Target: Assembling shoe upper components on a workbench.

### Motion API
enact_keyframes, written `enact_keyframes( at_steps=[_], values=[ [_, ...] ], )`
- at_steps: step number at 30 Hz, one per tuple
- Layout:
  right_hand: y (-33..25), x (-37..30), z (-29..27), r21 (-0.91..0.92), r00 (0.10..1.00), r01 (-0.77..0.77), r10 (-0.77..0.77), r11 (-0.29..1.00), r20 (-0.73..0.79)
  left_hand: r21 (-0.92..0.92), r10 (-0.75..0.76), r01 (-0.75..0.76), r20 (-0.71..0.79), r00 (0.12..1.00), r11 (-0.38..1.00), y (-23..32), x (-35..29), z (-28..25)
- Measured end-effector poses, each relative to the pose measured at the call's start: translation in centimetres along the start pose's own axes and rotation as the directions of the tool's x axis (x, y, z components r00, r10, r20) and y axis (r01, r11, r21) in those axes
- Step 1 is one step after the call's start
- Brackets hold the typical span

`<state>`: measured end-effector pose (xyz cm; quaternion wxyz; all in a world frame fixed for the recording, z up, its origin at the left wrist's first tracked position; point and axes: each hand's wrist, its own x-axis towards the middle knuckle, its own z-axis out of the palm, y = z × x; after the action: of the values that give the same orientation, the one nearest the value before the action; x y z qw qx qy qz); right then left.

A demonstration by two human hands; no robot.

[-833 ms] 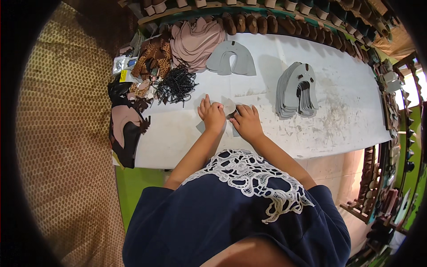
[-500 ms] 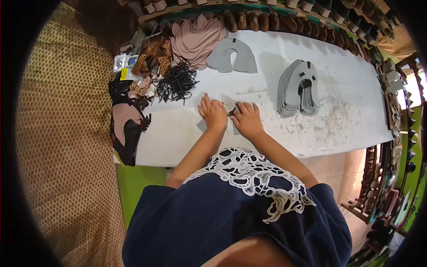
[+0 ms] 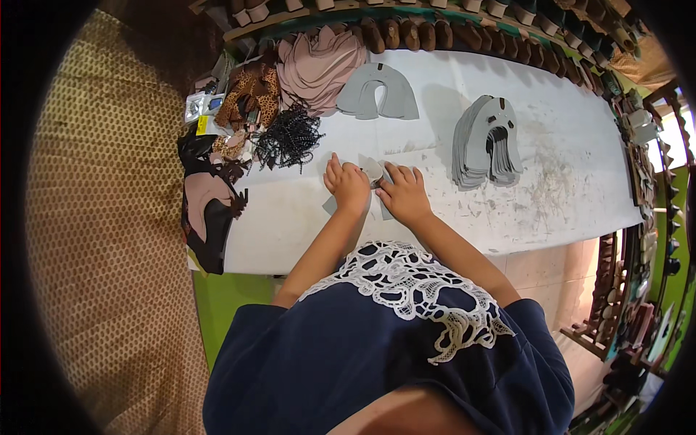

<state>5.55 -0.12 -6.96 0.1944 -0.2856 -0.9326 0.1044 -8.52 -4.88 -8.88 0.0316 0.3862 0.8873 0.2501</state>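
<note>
A grey horseshoe-shaped shoe upper piece [image 3: 372,167] lies on the white-covered table, mostly beneath my hands. My left hand [image 3: 348,186] rests on its left side, fingers apart and stretched forward, thumb turned inward. On the other side my right hand [image 3: 406,194] presses down with its fingers spread, its thumb and index close to a small dark tab [image 3: 377,183] at the curve. Grey corners of the piece show below both palms. What lies directly under the fingers is hidden.
Stacked grey uppers [image 3: 475,141] stand to the right, and a smaller pile [image 3: 378,90] lies ahead. Pink pieces [image 3: 319,65], leopard-print pieces [image 3: 250,94] and black trims [image 3: 291,135] crowd the far left. Shoes [image 3: 409,34] line a rack along the back edge.
Both hands keep nearly the same place on the grey piece. The right fingers have shifted very slightly, and the view has tilted a little.
</note>
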Motion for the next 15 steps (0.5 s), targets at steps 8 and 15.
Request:
enact_keyframes(
  at_steps=[8,15],
  values=[
    [-0.1,0.0,-0.2,-0.019,1.0,-0.007,0.007,1.0,0.024,-0.05,0.083,-0.079,0.094,0.992,0.996,-1.2,1.2,-1.1],
    [-0.2,0.0,-0.1,-0.035,1.0,0.008,-0.007,0.999,0.024,0.027,0.078,-0.082,0.111,0.991,0.996,-1.8,1.4,-0.9]
  ],
)
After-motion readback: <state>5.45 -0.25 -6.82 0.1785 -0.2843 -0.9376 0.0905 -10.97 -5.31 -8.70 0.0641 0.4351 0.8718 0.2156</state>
